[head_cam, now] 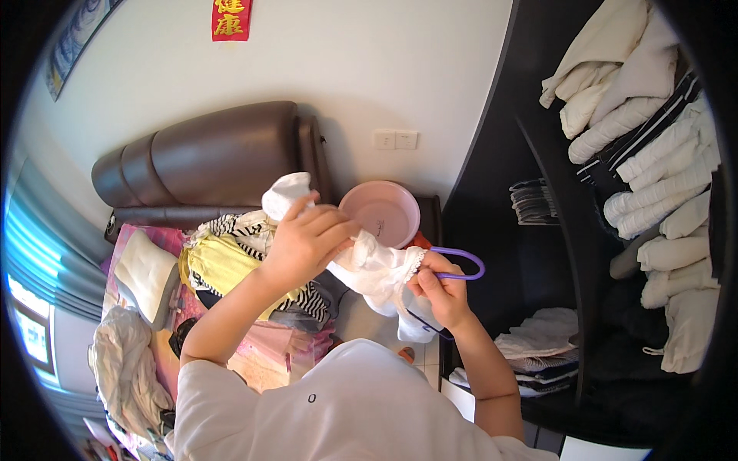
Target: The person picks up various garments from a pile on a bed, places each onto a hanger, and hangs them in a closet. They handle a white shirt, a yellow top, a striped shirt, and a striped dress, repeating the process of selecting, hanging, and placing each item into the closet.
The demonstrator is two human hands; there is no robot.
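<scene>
A white garment [375, 265] with a lace edge hangs in the air before me, stretched between my two hands. My right hand [441, 288] is closed on a purple hanger [475, 259] and on the lace edge beside it. My left hand [314, 239] is at the garment's other end; its fingers are curled, and a white piece of cloth [286, 195] shows just beyond them. Whether the fingertips pinch the fabric is hidden by the back of the hand. A dark, thin strap or hanger part [425, 324] shows at the garment's lower edge.
A bed with a brown leather headboard [230, 155] bears a yellow garment [222, 265], striped clothes, a pillow [144, 276] and a crumpled quilt [124, 369]. A pink basin [383, 210] stands by the wall. On the right, a dark wardrobe [490, 190] holds hanging light clothes [657, 201] and folded stacks [542, 340].
</scene>
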